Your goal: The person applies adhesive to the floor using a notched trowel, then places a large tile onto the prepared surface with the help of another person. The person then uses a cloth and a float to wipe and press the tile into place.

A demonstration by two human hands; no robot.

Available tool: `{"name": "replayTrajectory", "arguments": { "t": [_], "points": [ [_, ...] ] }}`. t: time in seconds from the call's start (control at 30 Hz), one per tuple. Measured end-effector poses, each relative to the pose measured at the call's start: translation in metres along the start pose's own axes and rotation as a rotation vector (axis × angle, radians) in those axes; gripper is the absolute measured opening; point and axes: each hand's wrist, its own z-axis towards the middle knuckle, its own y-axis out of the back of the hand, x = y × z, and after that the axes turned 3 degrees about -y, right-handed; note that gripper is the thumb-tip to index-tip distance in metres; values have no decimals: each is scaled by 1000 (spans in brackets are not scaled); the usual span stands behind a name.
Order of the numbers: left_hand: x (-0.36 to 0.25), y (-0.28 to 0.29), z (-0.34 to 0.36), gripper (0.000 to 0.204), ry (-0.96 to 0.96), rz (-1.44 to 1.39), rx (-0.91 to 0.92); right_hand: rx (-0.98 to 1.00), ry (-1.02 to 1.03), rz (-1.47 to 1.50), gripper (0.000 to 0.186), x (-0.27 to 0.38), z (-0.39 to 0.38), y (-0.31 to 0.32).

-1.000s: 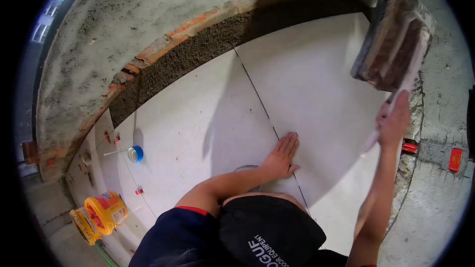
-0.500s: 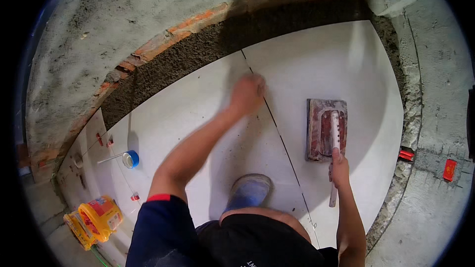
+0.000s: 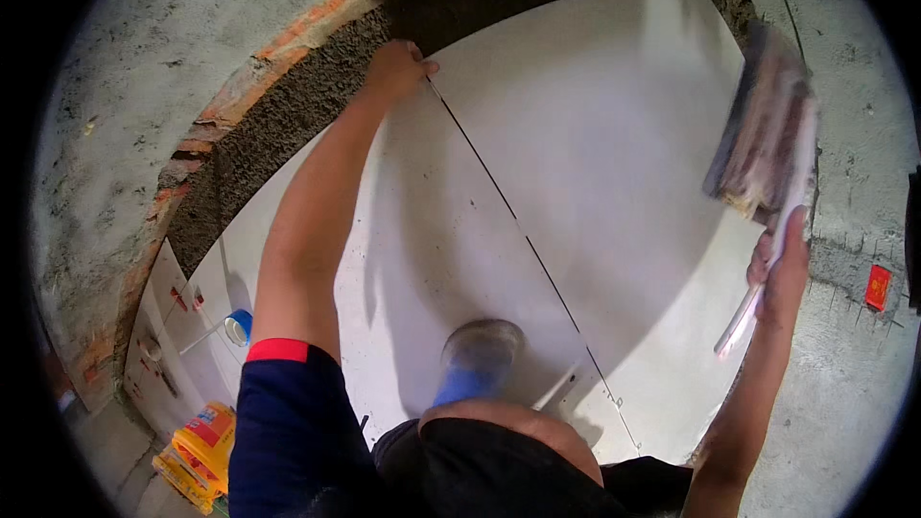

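Note:
My left hand [image 3: 395, 70] is at the far edge of the pale floor tiles, right where the dark joint between two tiles [image 3: 595, 125] [image 3: 317, 221] ends. Its fingers are curled, with the thumb pointing right; whatever they may pinch is hidden. My right hand [image 3: 782, 269] grips the pale handle of a float [image 3: 763, 134] with a rectangular, reddish-brown and grey, dirty block. The float is tilted and blurred by motion, raised over the right tile's edge.
Rough mortar [image 3: 297, 86] lies along the far tile edge, below a brick and cement wall [image 3: 221, 10]. At the left are a roll of blue tape [image 3: 238, 326] and a yellow bucket [image 3: 203, 446]. A red packet [image 3: 877, 288] lies at the right. My boot [image 3: 483, 355] stands on the left tile.
My left hand has moved away from me and left along the joint, to the tile's far edge. The float in my right hand has swung up and right, from the tile's middle to its edge.

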Motion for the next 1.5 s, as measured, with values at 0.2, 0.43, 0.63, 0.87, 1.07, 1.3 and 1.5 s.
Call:
{"name": "replayTrajectory", "arguments": {
  "t": [0.2,0.43,0.63,0.87,1.07,1.3,1.5],
  "points": [
    [-11,4,13,40,-110,235,130,-120,71,-147,57,-137,29,-43],
    [-6,2,10,45,-153,322,81,236,117,-675,62,-208,-24,-67],
    [-58,-3,9,38,-153,425,-60,303,-283,-365,57,-144,-19,-61],
    [-124,-126,-63,58,-677,280,-130,-25,-117,-251,54,-54,5,71],
    [-122,-124,-78,71,-647,352,-34,-186,90,285,50,-48,8,152],
    [-131,-128,-70,74,-695,341,2,80,-300,-551,50,-254,-15,56],
    [-141,-140,-71,77,-770,260,-16,-60,-552,-2,57,-133,-9,107]
  ]
}}
